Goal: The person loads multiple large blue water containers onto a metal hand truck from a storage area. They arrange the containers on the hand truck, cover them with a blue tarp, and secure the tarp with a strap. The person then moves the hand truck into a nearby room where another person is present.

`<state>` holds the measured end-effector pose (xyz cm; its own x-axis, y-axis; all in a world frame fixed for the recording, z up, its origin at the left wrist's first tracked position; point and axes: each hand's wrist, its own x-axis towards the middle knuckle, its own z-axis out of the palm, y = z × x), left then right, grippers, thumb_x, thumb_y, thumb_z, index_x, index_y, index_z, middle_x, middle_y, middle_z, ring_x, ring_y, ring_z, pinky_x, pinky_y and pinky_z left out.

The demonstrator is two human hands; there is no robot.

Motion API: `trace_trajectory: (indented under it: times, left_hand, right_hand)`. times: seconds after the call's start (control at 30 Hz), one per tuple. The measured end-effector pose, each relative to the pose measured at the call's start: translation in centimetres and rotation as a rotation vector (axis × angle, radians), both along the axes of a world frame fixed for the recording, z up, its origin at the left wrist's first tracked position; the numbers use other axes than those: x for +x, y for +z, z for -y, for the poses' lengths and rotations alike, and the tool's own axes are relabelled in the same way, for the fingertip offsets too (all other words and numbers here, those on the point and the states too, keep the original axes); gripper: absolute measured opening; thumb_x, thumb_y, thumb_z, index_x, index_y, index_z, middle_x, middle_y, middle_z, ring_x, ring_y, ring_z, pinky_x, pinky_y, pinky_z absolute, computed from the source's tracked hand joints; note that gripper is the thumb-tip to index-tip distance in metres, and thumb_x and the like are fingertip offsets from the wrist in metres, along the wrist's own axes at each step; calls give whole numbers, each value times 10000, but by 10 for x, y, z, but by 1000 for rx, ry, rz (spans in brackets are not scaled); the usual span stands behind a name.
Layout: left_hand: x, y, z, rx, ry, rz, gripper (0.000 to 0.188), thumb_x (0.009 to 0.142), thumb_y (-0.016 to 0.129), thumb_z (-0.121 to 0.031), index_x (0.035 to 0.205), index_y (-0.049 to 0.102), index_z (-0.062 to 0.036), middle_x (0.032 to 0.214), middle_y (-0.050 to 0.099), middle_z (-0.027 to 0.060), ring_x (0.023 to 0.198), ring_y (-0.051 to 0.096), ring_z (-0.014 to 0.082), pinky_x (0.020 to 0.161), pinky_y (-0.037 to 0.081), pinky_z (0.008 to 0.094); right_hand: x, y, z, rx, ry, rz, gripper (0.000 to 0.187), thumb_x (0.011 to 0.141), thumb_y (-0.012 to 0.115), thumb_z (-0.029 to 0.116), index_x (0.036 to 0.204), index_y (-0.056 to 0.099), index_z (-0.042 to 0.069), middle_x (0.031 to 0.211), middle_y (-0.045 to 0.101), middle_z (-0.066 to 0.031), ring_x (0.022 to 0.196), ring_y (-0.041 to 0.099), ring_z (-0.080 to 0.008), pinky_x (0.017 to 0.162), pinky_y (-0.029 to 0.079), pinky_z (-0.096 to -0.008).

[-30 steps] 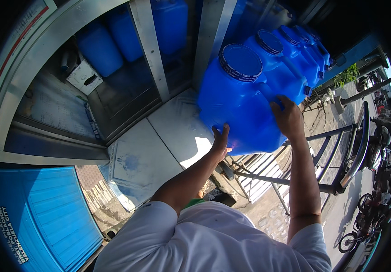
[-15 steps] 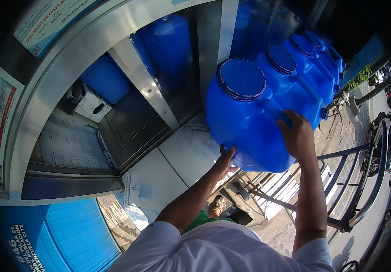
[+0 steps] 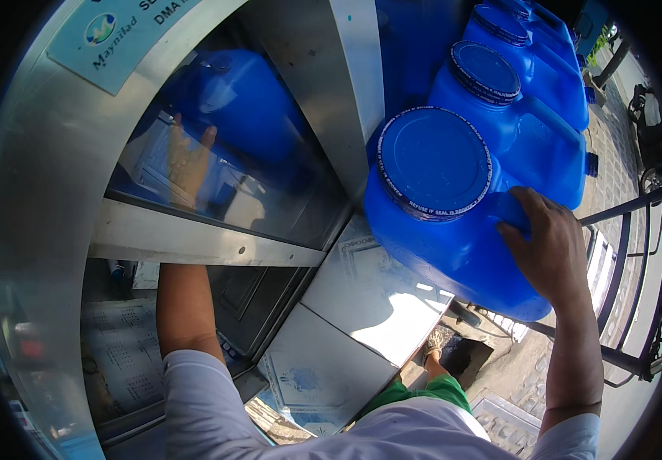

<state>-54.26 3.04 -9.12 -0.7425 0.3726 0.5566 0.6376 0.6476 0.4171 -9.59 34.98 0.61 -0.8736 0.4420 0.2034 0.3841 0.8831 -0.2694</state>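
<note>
My right hand (image 3: 547,249) grips the handle of the nearest blue water jug (image 3: 423,245), which has a wide round lid and stands upright at the edge of a white tiled ledge (image 3: 346,307). My left hand (image 3: 190,161) reaches under a metal crossbar (image 3: 216,239) into a glass-fronted enclosure and shows through the pane. Its fingers are stretched out and apart, with nothing visible in them. Close to them is a white printed box (image 3: 147,157), partly blurred by the glass, and a blue jug (image 3: 269,123) stands behind.
More blue jugs (image 3: 492,77) stand in a row beyond the nearest one. A metal railing (image 3: 614,284) runs along the right. A printed sheet (image 3: 120,345) lies inside the enclosure's lower opening. The metal frame (image 3: 32,222) curves along the left.
My left hand has left the nearest jug's lower side and gone through the opening behind the glass. My right hand stays on that jug's handle. The view has shifted closer to the enclosure.
</note>
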Motion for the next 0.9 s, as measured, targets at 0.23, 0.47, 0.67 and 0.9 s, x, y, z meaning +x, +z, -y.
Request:
trace_trajectory:
  times: [0.23, 0.47, 0.67, 0.9]
  left_hand:
    - [-132, 34, -104, -229, -168, 15, 959, 757, 791, -508, 1429, 378, 39, 1361, 517, 267, 1223, 546, 352, 1036, 428, 415]
    - [-176, 20, -129, -360, -54, 33, 902, 743, 809, -465, 1406, 414, 2, 1330, 546, 234, 1202, 560, 321, 1012, 446, 395]
    - [-187, 17, -92, -310, -46, 76, 856, 732, 826, -429, 1386, 444, -29, 1304, 572, 206, 1184, 573, 294, 991, 461, 378]
    - [-144, 42, -22, -318, -315, 165, 798, 728, 827, -366, 1387, 455, -111, 1286, 586, 186, 1175, 578, 301, 985, 470, 395]
  right_hand:
    - [0, 3, 0, 41, -9, 21, 403, 719, 769, 164, 1081, 633, 50, 976, 685, -133, 905, 655, -342, 820, 499, -431]
    - [-2, 6, -1, -3, -40, 132, 422, 697, 775, 151, 1076, 625, 41, 973, 683, -137, 904, 664, -340, 824, 505, -443]
    - [-3, 5, 0, 42, -6, 74, 381, 724, 764, 167, 1063, 638, 46, 950, 682, -118, 861, 664, -334, 783, 515, -428]
    - [-1, 4, 0, 66, 33, 24, 362, 743, 765, 168, 1054, 648, 23, 984, 697, -141, 857, 671, -347, 762, 531, -427]
